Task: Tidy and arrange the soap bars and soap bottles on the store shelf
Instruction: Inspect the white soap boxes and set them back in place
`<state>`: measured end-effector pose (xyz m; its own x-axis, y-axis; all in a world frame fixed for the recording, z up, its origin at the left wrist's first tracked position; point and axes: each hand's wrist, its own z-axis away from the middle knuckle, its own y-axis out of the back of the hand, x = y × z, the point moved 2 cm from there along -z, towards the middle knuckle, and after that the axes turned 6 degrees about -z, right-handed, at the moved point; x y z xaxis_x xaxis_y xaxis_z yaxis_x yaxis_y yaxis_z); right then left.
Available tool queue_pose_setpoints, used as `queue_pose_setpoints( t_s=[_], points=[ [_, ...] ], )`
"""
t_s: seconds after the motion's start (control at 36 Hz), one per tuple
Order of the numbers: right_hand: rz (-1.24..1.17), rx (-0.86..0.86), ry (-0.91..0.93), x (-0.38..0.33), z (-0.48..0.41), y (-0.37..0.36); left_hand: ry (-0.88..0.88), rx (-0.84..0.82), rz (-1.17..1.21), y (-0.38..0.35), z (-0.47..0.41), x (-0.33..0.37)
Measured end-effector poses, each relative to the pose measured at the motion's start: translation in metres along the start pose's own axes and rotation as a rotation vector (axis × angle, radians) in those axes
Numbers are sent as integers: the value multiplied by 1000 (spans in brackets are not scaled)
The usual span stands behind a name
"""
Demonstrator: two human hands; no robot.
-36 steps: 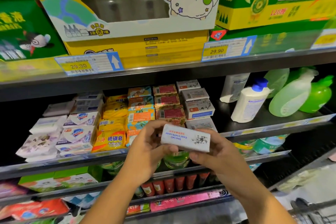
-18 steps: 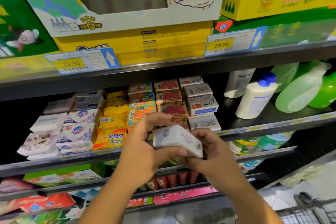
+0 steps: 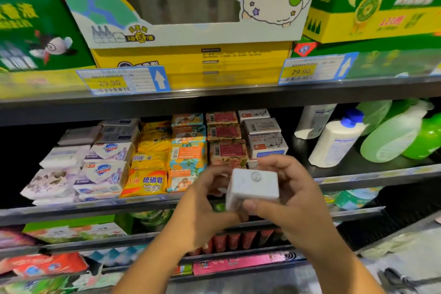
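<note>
Both hands hold one white soap box (image 3: 252, 188) in front of the middle shelf, its narrow end turned towards me. My left hand (image 3: 205, 203) grips its left side and my right hand (image 3: 293, 196) curls round its right side and bottom. Behind it, soap bars stand in rows on the shelf: white goat-soap boxes (image 3: 265, 141), red-labelled bars (image 3: 225, 141), orange and teal bars (image 3: 188, 150), yellow sulfur soap (image 3: 145, 181), white and purple bars (image 3: 105, 169). A white bottle with a blue cap (image 3: 336, 141) and green bottles (image 3: 396, 136) stand at the right.
The shelf's front rail (image 3: 358, 174) runs below the bottles. Large yellow and green cartons (image 3: 191, 7) fill the top shelf, with price tags (image 3: 124, 79) on its edge. Lower shelves hold packets and red tubes (image 3: 238, 238). A cart's metal frame (image 3: 401, 279) shows at bottom right.
The white soap box has been turned in both hands from lying broadside with its printed face up to pointing end-on at me. Both hands stayed on it.
</note>
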<state>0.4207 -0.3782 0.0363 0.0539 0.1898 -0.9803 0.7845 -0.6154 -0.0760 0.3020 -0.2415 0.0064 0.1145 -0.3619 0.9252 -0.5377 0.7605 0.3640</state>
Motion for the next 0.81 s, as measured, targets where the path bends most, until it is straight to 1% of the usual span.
queue_pose_setpoints(
  t_s=[0.06, 0.14, 0.17, 0.25, 0.33, 0.39, 0.42, 0.5, 0.56, 0.61, 0.67, 0.75, 0.81],
  points=[
    [-80, 34, -21, -5, -4, 8, 1, 48, 139, 8, -4, -1],
    [-168, 58, -77, -8, -9, 14, 43, 111, 501, 18, -10, 3],
    [-184, 52, -100, -9, -10, 13, 54, 129, 586, 20, -12, 6],
    [-206, 29, -173, -10, -14, 1, 98, 206, 648, 25, -14, 9],
    [-154, 32, -285, -8, -19, -14, 220, 232, 663, 31, -14, 6],
    [-67, 29, -393, -6, -21, -22, 319, 186, 647, 37, -17, 3],
    [-37, 27, -457, -4, -22, -25, 374, 137, 622, 40, -19, 1],
    [-45, 69, -622, 3, -24, -30, 507, -60, 507, 47, -23, -3],
    [-49, 113, -664, 5, -27, -32, 543, -116, 449, 51, -25, -6],
    [-44, 154, -653, 5, -32, -34, 563, -125, 441, 57, -26, -9],
    [-42, 176, -597, 4, -38, -37, 563, -195, 436, 65, -26, -9],
    [-6, 119, -494, 0, -46, -47, 484, -366, 324, 76, -25, -6],
    [-31, 73, -452, -4, -50, -52, 443, -371, 332, 84, -26, -6]
  ],
)
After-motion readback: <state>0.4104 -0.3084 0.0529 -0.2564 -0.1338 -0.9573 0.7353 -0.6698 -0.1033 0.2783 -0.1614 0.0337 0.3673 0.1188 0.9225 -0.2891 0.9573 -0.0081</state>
